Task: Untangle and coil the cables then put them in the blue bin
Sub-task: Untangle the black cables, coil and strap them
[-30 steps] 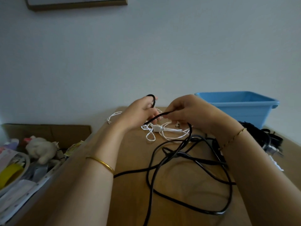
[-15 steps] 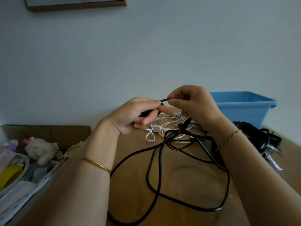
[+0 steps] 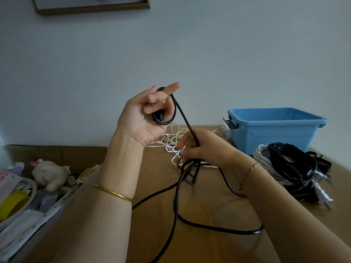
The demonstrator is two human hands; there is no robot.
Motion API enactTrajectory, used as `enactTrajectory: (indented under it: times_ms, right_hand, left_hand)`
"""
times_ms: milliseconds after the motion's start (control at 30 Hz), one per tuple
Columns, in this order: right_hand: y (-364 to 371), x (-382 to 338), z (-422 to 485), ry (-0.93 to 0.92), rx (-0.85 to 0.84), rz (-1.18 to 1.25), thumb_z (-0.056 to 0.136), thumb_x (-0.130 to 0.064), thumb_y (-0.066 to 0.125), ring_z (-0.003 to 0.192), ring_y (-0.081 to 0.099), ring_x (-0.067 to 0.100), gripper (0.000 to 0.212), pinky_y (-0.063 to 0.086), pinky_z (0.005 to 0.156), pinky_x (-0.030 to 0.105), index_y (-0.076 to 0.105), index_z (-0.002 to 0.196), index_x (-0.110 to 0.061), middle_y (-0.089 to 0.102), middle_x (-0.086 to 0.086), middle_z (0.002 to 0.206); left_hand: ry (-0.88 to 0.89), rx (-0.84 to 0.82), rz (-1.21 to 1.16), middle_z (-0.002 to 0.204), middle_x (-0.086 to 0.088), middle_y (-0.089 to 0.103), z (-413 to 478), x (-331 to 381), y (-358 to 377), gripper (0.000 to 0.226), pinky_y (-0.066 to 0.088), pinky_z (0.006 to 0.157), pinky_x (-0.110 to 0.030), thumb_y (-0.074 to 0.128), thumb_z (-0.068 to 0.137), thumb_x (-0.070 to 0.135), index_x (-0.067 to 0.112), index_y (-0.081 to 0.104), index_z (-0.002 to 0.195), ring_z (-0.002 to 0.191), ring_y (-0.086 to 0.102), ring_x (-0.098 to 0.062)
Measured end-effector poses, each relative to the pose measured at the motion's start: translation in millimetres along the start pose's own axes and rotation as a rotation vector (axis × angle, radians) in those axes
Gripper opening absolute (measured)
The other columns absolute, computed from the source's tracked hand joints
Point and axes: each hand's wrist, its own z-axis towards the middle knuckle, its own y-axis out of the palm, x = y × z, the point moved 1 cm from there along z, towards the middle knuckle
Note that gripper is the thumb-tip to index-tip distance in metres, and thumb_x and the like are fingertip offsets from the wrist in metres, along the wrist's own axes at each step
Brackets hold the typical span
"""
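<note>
My left hand (image 3: 146,116) is raised above the table, palm toward me, gripping a small loop of the black cable (image 3: 175,204) round its curled fingers, index finger sticking out. From the loop the cable runs taut down into my right hand (image 3: 201,147), which grips it low over the wooden table (image 3: 205,247). The rest of the black cable lies in loose loops on the table. A tangled white cable (image 3: 171,141) lies behind my hands. The blue bin (image 3: 273,128) stands at the back right; what it holds is hidden.
A pile of black and white-grey coiled cables with plugs (image 3: 292,168) lies in front of the bin at the right. Left of the table, a box of clutter holds a plush toy (image 3: 49,173) and papers. A picture frame (image 3: 91,4) hangs on the wall.
My left hand has risen and turned palm toward me, with the black cable now looped round its fingers. My right hand dropped lower toward the table, pulling the cable taut between them.
</note>
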Motion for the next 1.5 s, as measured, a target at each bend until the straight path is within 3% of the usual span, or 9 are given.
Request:
enactTrajectory:
  times_ms: [133,333,500,667,800,933,1100,1300,1500]
  right_hand:
    - [10,-6,-2,0.05,-0.259,-0.182,0.078,-0.008,0.073,0.082,0.066,0.03,0.021,0.052,0.083,0.041,0.06,0.093,-0.013,0.069,0.016,0.089]
    - [5,-35,-13,0.036,-0.481,-0.264,0.082,-0.008,0.068,0.064,0.057,0.005,0.015,0.047,0.07,0.023,0.055,0.084,-0.016,0.062,-0.007,0.07]
    - [-15,-46,-19,-0.022,-0.243,-0.312,0.084,-0.011,0.058,0.068,0.053,0.014,0.009,0.05,0.076,0.041,0.061,0.086,-0.003,0.058,0.007,0.073]
    - [-38,-36,-17,-0.056,0.183,-0.163,0.084,-0.009,0.064,0.055,0.05,0.001,0.006,0.041,0.054,0.014,0.07,0.083,-0.007,0.064,0.005,0.071]
    - [-50,-15,-14,-0.057,0.358,-0.007,0.079,-0.01,0.072,0.067,0.059,0.007,0.006,0.048,0.065,0.022,0.073,0.078,-0.016,0.07,0.003,0.076]
    - [-47,-9,-16,-0.062,0.299,0.054,0.081,-0.012,0.072,0.067,0.062,0.01,0.002,0.05,0.069,0.025,0.071,0.082,-0.01,0.071,0.005,0.074]
    - [-39,-5,-14,0.047,-0.027,0.086,0.081,-0.007,0.071,0.088,0.067,0.018,0.016,0.051,0.088,0.028,0.066,0.097,-0.005,0.072,0.012,0.096]
    - [-44,9,-20,0.042,-0.235,0.241,0.088,0.006,0.056,0.105,0.065,0.016,0.028,0.05,0.089,0.021,0.057,0.114,-0.004,0.07,0.008,0.111]
    - [-46,13,-27,0.059,-0.417,0.095,0.093,0.005,0.047,0.113,0.059,0.003,0.041,0.045,0.086,0.01,0.049,0.133,-0.007,0.061,0.004,0.127]
  left_hand:
    - [0.227,0.167,-0.113,0.052,0.0,0.051,5,5,-9,0.036,0.058,0.079,-0.039,0.034,0.102,0.01,-0.017,0.043,0.123,0.038,0.04,-0.006]
    - [0.486,0.464,0.342,0.062,-0.005,0.068,10,-1,-30,0.019,0.053,0.085,-0.044,0.04,0.102,0.014,0.005,0.051,0.09,0.049,0.053,-0.009]
    - [0.583,0.494,1.286,0.072,0.002,0.07,9,-11,-41,0.016,0.048,0.074,-0.026,0.038,0.103,0.013,0.02,0.051,0.096,0.055,0.059,-0.006]
    - [0.072,0.357,1.89,0.067,-0.004,0.07,6,-24,-25,0.025,0.041,0.06,-0.028,0.04,0.099,0.019,0.006,0.049,0.079,0.055,0.061,-0.015]
    - [-0.225,0.128,1.634,0.039,0.001,0.051,-4,-24,0,0.048,0.036,0.047,-0.022,0.04,0.101,0.035,0.009,0.056,0.064,0.038,0.038,-0.013]
    - [-0.282,0.034,1.605,0.041,0.004,0.045,-10,-23,7,0.035,0.028,0.039,-0.019,0.056,0.091,0.04,0.006,0.064,0.086,0.035,0.032,-0.008]
    - [-0.035,0.267,1.6,0.038,0.006,0.043,-7,-15,5,0.031,0.031,0.041,-0.015,0.046,0.1,0.028,0.006,0.067,0.092,0.033,0.033,-0.004]
    - [0.474,0.609,1.555,0.037,0.009,0.05,0,-4,0,0.031,0.034,0.054,-0.025,0.046,0.099,0.027,0.014,0.063,0.076,0.036,0.04,-0.001]
    - [0.768,0.819,1.576,0.048,0.003,0.052,-2,-5,4,0.038,0.039,0.061,-0.02,0.045,0.099,0.029,0.0,0.063,0.081,0.049,0.047,-0.006]
